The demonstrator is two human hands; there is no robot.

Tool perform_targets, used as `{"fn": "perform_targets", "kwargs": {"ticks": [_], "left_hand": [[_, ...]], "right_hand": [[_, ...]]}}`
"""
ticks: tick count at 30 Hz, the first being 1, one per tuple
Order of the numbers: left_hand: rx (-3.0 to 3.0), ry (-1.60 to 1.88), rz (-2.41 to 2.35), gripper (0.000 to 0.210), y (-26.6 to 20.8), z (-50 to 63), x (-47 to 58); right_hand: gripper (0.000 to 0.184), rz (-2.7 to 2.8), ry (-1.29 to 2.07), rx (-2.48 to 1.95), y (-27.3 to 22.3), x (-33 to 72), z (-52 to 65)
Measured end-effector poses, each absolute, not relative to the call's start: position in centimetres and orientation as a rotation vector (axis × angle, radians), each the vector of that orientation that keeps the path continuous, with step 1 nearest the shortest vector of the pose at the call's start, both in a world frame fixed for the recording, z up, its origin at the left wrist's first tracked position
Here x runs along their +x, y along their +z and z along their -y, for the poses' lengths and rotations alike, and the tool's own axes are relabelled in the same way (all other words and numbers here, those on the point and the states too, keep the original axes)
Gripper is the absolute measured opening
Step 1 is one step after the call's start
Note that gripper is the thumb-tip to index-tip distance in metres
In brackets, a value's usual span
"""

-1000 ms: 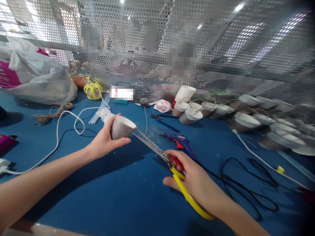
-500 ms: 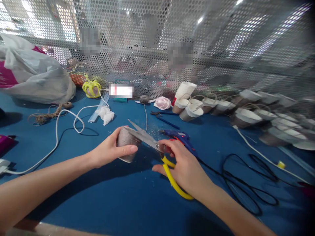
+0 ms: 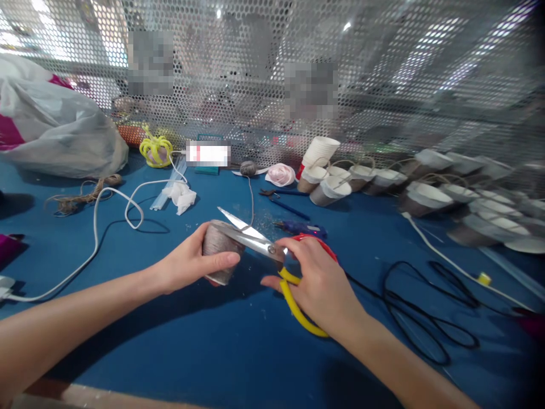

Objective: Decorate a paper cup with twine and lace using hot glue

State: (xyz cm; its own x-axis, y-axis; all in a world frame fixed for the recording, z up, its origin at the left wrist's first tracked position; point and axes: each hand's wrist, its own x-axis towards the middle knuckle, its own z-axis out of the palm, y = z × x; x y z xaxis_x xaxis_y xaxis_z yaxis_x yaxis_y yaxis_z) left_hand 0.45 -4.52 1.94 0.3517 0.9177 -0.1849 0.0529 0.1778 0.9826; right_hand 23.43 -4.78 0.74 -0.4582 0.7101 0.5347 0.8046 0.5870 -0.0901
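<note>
**A gray cup (image 3: 220, 241) beside open scissors (image 3: 271, 248)**

The left hand (image 3: 193, 258) has its fingers curled snugly round the cup's side, over the tabletop (image 3: 191, 352). The cup looks light and a bit squashy, so a soft hold there seems best. Next, the scissors' blades spread partway by the cup; I can't tell if they touch. The right hand (image 3: 321, 275) curls its fingers round the yellow handle (image 3: 295, 309), likely the safest place to hold.

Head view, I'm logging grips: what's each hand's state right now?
Left hand: closed around a grey yarn-wrapped cup.
Right hand: holding scissors, blades open.
</note>
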Motion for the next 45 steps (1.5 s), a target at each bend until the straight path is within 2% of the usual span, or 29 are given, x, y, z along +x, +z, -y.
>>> {"fn": "perform_targets", "kwargs": {"ticks": [11,18,23,27,32,34,37,41,45], "left_hand": [[1.266,0.805,-1.052,0.068,2.0,4.7,0.6],[1.271,0.829,-1.045,0.073,1.6,4.3,0.4],[1.253,0.833,-1.008,0.082,1.4,4.0,0.1],[1.267,0.852,-0.988,0.084,1.4,3.9,-0.1],[1.329,0.877,-0.994,0.079,1.3,3.8,0.1],[1.343,0.868,-1.001,0.082,1.3,4.0,0.2],[1.385,0.828,-1.002,0.085,1.2,4.5,0.3],[1.565,0.831,-1.008,0.083,1.0,4.8,0.4],[1.653,0.824,-1.005,0.088,0.6,4.8,0.4]], "right_hand": [[0.048,2.254,-0.316,-1.241,0.9,23.4,5.3],[0.035,2.101,0.212,-1.632,1.3,23.2,5.0],[0.03,2.144,0.283,-1.894,0.5,23.7,4.2],[0.04,2.316,0.14,-1.799,-0.5,24.5,4.6],[0.034,2.56,-0.121,-1.64,2.1,24.4,5.2],[0.024,2.448,-0.002,-1.502,3.9,23.4,5.4],[0.023,2.279,0.335,-1.198,5.8,21.0,5.4],[0.015,2.195,0.52,-1.07,5.8,18.4,4.8],[0.022,2.12,0.691,-1.054,4.8,17.7,4.6]]}}
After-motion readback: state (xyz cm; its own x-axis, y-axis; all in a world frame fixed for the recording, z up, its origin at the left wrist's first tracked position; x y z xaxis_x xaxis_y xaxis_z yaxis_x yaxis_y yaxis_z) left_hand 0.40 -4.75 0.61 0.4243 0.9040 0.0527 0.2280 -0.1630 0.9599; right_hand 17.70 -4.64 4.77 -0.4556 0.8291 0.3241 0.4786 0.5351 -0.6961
